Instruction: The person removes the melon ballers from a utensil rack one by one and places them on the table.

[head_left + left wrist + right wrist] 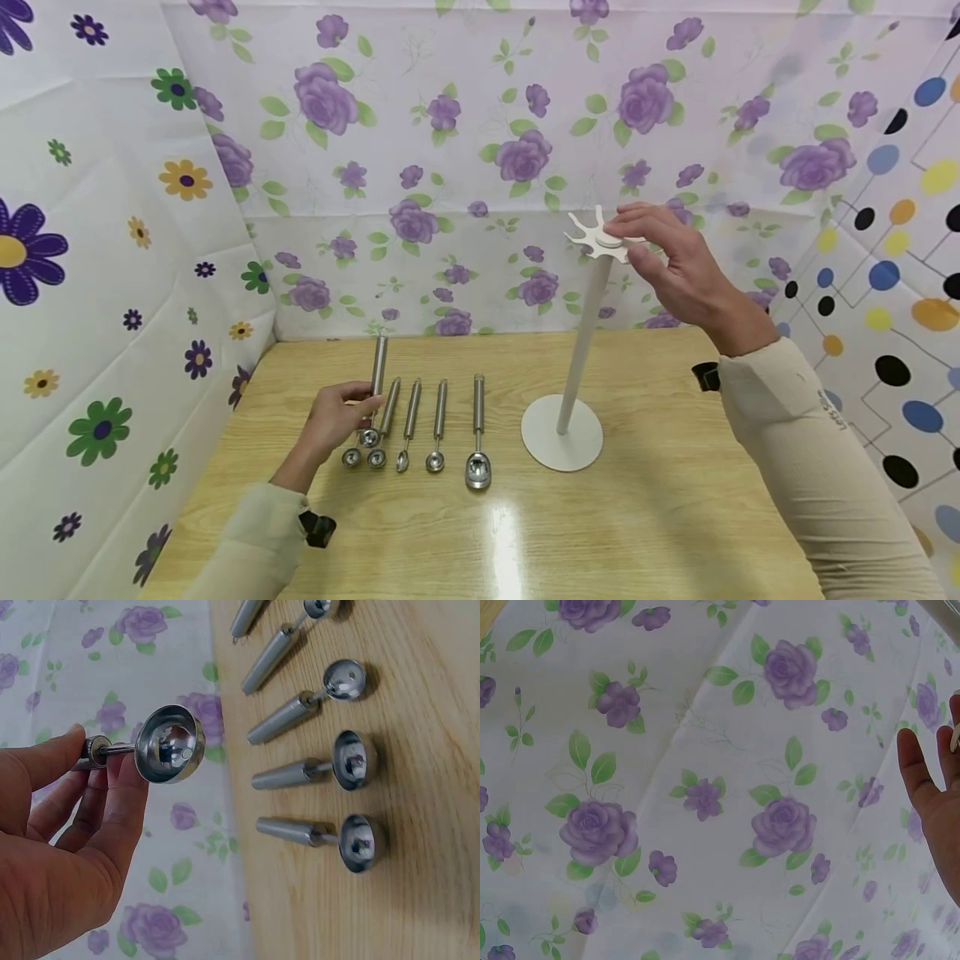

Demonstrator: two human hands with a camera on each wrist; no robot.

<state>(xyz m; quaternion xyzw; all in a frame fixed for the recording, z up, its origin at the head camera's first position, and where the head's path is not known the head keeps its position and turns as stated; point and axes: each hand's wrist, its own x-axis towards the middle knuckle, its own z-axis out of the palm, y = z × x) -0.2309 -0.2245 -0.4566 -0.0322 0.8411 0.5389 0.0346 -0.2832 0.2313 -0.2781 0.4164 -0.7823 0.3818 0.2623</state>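
Observation:
My left hand [339, 417] grips the steel handle of a melon baller [171, 744], holding it upright with its round bowl at the bottom. In the left wrist view, fingers and thumb close round the handle near its neck, and a small hole shows in the bowl. My right hand [678, 262] rests on top of a white stand with a ring of hooks [600, 237], its fingers extended over the hub. Only part of the right hand [939, 799] shows at the edge of the right wrist view.
Several similar scoops lie in a row on the wooden table, among them a small one with a pointed bowl [402, 461] and a larger scoop [477, 471]. The stand's round white base [540, 442] sits to their right. Flowered cloth [465, 150] hangs behind the table.

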